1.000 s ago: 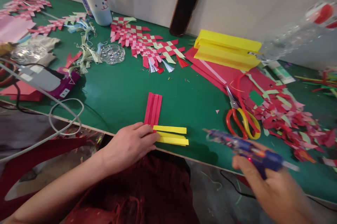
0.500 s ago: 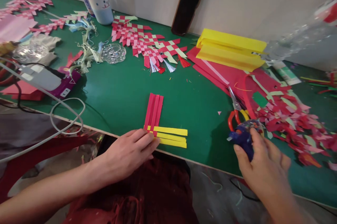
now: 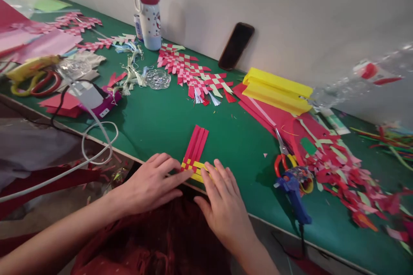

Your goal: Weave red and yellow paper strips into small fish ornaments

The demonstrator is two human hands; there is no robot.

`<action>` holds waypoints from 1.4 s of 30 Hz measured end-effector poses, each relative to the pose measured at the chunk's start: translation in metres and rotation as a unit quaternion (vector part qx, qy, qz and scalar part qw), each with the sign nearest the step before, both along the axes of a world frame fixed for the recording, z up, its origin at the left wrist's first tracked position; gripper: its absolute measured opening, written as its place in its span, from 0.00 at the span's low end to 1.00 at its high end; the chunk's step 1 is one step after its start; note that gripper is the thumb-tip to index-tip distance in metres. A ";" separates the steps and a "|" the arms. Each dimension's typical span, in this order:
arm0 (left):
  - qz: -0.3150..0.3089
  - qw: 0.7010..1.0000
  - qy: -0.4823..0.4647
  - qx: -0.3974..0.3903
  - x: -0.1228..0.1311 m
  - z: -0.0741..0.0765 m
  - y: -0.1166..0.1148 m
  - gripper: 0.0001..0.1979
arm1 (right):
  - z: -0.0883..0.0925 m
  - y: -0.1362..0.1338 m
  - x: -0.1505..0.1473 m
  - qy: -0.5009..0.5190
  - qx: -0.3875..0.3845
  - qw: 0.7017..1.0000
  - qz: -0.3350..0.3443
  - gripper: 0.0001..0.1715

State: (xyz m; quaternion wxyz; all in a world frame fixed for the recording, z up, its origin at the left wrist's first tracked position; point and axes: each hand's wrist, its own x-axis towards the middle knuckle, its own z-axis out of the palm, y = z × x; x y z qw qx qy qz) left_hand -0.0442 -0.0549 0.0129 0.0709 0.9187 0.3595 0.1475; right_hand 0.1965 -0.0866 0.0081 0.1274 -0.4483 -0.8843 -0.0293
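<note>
Red paper strips (image 3: 195, 143) stand up from a small woven corner at the table's front edge, where they cross yellow paper strips (image 3: 197, 177) running to the right. My left hand (image 3: 158, 182) presses its outstretched index finger on the woven corner, with the other fingers loosely extended. Over the yellow strips lies my right hand (image 3: 222, 195), fingers apart and flat, covering their right ends. A blue glue gun (image 3: 294, 193) rests on the table to the right, its nozzle end close to scissors (image 3: 284, 152) with red and yellow handles.
Paper scraps (image 3: 348, 180) pile up at the right. Folded yellow paper (image 3: 277, 90) lies on red sheets (image 3: 258, 113). Woven paper pieces (image 3: 187, 68), a bottle (image 3: 151, 19) and a leaning phone (image 3: 236, 46) are at the back. A white cable (image 3: 97, 137) loops over the left edge.
My right hand has let go of the glue gun, leaving it on the table, and moved left onto the yellow strips. My left hand stays at the weave. The view has shifted.
</note>
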 end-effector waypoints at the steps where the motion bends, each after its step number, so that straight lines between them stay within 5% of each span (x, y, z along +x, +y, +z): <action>1: 0.026 0.999 -0.020 0.014 -0.005 -0.004 -0.002 0.21 | -0.003 0.000 -0.001 -0.012 0.001 1.000 0.007 0.29; 6: 0.111 0.990 -0.086 0.031 -0.016 -0.013 -0.009 0.17 | -0.011 -0.005 -0.002 0.009 0.025 1.000 0.012 0.25; 11: 0.023 0.993 -0.107 -0.039 -0.016 -0.002 -0.009 0.32 | -0.001 -0.015 0.000 0.146 0.041 0.988 -0.010 0.19; 14: -0.023 0.985 -0.132 -0.110 -0.011 0.017 -0.002 0.45 | 0.018 -0.008 0.006 0.237 -0.022 0.970 -0.056 0.14; 18: -0.011 0.957 -0.199 -0.213 0.004 0.051 0.020 0.43 | 0.053 0.024 0.019 0.382 -0.275 0.869 -0.149 0.12; 21: 0.022 0.930 -0.223 -0.292 0.019 0.071 0.043 0.39 | 0.070 0.055 0.024 0.446 -0.415 0.785 -0.113 0.18; 24: 0.055 0.894 -0.246 -0.370 0.031 0.075 0.065 0.27 | 0.075 0.083 0.026 0.471 -0.477 0.739 -0.070 0.22; 27: 0.053 0.820 -0.311 -0.477 0.038 0.065 0.081 0.18 | 0.072 0.104 0.027 0.460 -0.528 0.712 -0.050 0.25; 30: 0.048 0.754 -0.347 -0.556 0.041 0.052 0.093 0.14 | 0.067 0.119 0.031 0.419 -0.545 0.725 -0.047 0.24; 33: 0.054 0.737 -0.328 -0.588 0.044 0.042 0.103 0.15 | 0.061 0.128 0.033 0.404 -0.519 0.751 -0.065 0.24; 42: 0.013 0.813 -0.238 -0.531 0.051 0.032 0.129 0.18 | 0.050 0.133 0.029 0.399 -0.506 0.757 -0.107 0.21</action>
